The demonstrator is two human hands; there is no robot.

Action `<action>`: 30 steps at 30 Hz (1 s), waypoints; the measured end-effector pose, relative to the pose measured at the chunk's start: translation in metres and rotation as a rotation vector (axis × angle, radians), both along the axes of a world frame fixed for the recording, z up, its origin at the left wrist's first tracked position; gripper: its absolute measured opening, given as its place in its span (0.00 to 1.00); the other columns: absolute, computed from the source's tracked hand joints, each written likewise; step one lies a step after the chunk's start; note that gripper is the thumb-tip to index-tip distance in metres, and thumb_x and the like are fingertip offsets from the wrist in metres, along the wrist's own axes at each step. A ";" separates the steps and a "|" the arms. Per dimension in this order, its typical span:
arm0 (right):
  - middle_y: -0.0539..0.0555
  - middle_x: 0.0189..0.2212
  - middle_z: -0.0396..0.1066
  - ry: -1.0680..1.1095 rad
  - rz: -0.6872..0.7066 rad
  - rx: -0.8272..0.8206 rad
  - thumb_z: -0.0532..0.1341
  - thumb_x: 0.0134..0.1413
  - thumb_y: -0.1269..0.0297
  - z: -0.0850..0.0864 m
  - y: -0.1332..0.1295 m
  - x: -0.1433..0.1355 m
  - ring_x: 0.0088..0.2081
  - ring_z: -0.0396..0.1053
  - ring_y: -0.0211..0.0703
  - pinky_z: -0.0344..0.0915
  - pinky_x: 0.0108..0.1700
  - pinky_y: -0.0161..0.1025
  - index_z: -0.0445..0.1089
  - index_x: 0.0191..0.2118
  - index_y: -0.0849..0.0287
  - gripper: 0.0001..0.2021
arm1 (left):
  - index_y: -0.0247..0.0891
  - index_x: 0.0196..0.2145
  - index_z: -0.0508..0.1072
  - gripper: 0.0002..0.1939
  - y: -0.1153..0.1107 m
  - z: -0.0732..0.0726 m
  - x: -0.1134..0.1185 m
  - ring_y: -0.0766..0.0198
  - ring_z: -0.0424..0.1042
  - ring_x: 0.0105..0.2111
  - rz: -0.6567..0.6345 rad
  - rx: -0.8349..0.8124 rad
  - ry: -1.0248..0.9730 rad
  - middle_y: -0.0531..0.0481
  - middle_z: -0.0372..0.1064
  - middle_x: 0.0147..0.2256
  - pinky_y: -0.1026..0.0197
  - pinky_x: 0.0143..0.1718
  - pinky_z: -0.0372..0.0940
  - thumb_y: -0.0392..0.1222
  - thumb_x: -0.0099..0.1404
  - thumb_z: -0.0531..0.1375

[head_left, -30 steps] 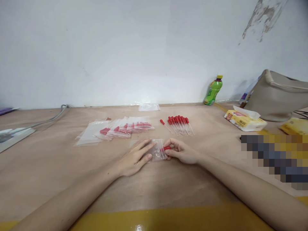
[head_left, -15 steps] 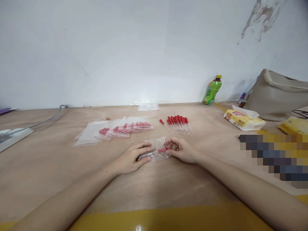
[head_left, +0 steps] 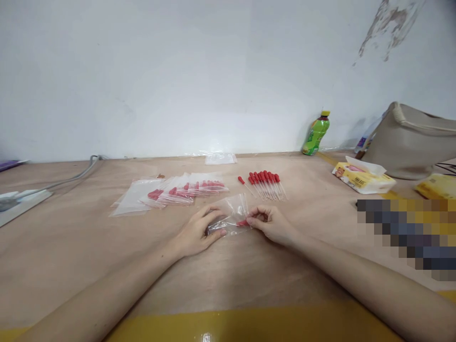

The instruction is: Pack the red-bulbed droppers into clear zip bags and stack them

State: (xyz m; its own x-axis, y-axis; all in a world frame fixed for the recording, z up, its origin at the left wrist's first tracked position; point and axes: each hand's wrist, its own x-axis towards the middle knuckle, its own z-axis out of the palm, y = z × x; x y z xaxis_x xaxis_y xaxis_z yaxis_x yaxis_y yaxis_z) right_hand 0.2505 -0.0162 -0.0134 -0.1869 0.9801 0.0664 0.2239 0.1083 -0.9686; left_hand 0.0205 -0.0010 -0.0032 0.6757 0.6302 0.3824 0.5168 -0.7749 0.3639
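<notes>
Between my two hands is a clear plastic zip bag (head_left: 231, 209), with a red-bulbed dropper (head_left: 242, 223) at its right end. My left hand (head_left: 199, 230) grips the bag's left part, thumb in front and fingers behind. My right hand (head_left: 269, 222) is closed in a pinch at the bag's right edge, beside the red bulb. Behind my right hand lies a row of droppers (head_left: 265, 183) with red bulbs and thin clear stems; a single dropper (head_left: 241, 180) lies just left of them. To the left, bagged droppers (head_left: 185, 190) overlap in a fanned row.
Flat zip bags (head_left: 133, 197) lie left of the fanned row, and another bag (head_left: 221, 158) is by the wall. A green bottle (head_left: 316, 134), a tissue pack (head_left: 363, 178) and a beige handbag (head_left: 399, 142) stand at right. A grey cable (head_left: 78, 175) runs along the left.
The bag's upper edge has lifted and its film bulges more between my hands. Both hands stay nearly in place; my left finger and thumb are wider apart around the bag.
</notes>
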 end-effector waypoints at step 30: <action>0.71 0.44 0.65 -1.047 -0.235 0.135 0.55 0.47 0.75 0.036 0.119 -0.042 0.45 0.66 0.54 0.62 0.42 0.44 0.58 0.49 0.71 0.20 | 0.44 0.55 0.61 0.20 0.002 -0.001 -0.012 0.55 0.52 0.57 -0.009 -0.061 0.159 0.46 0.52 0.57 0.50 0.56 0.52 0.46 0.65 0.52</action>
